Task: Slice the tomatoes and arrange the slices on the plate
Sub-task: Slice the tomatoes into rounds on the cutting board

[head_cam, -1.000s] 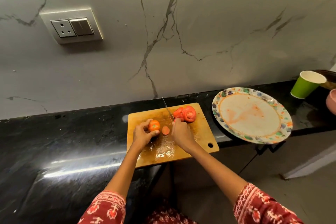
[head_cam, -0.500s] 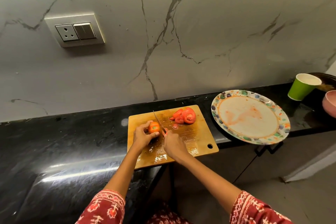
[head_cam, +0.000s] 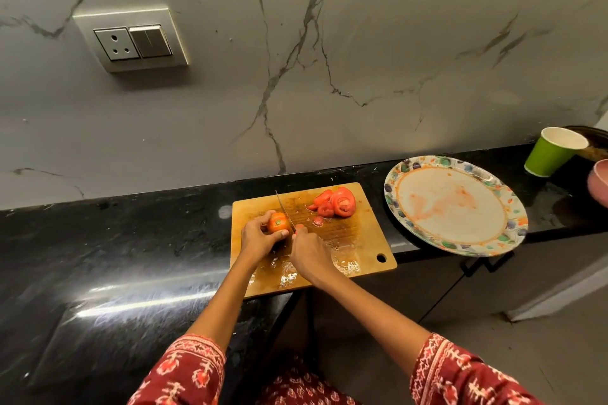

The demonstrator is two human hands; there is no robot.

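tomato (head_cam: 278,222) | left hand (head_cam: 258,238) grips it (on board (head_cam: 358,240)) | right hand (head_cam: 309,253) clenches knife (head_cam: 285,212)

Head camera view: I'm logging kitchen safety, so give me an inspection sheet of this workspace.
Surface: black counter, glossy; wooden cutting board wet, overhanging the front edge.
Job's things: tomato on board; cut slices piled at the far side; plate smeared, no slices.
Clutter: green cup; pink bowl at frame edge.
Hands: left hand steadies tomato; right hand holds knife.
Cables: nothing seen.
Surroundings: marble wall, socket and switch.
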